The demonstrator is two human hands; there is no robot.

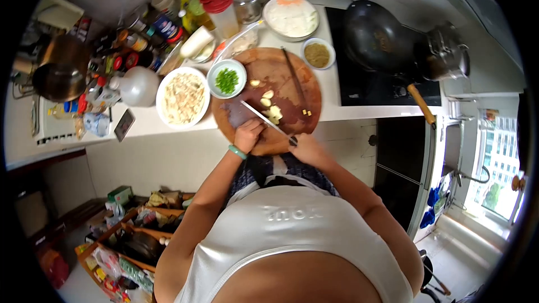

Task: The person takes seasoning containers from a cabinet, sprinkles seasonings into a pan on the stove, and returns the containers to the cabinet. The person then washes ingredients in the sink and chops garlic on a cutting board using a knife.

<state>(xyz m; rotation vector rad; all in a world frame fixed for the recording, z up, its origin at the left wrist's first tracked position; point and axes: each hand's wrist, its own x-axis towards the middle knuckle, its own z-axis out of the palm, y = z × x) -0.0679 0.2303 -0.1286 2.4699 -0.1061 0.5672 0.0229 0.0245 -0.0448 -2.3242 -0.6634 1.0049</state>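
A round wooden cutting board (227,118) lies at the counter's front edge. My right hand (306,148) is wrapped round the handle of a knife (266,120), whose blade slants up to the left over the board. Beside the blade, my left hand (249,134) is closed with its fingertips on the board; what it holds, if anything, is hidden. Just beyond the blade are pale garlic pieces (273,114) and whole cloves (266,98). One dark chopstick-like stick (293,76) and small yellow bits (306,112) lie to the right. A bowl of chopped green onion (227,81) sits at the board's upper left.
Left of the board stands a bowl of pale shreds (183,98). Behind are a large white bowl (291,18), a small bowl of brown powder (318,54) and a red-lidded jug (218,11). At right, a wok (376,36) rests on the black stove (359,92).
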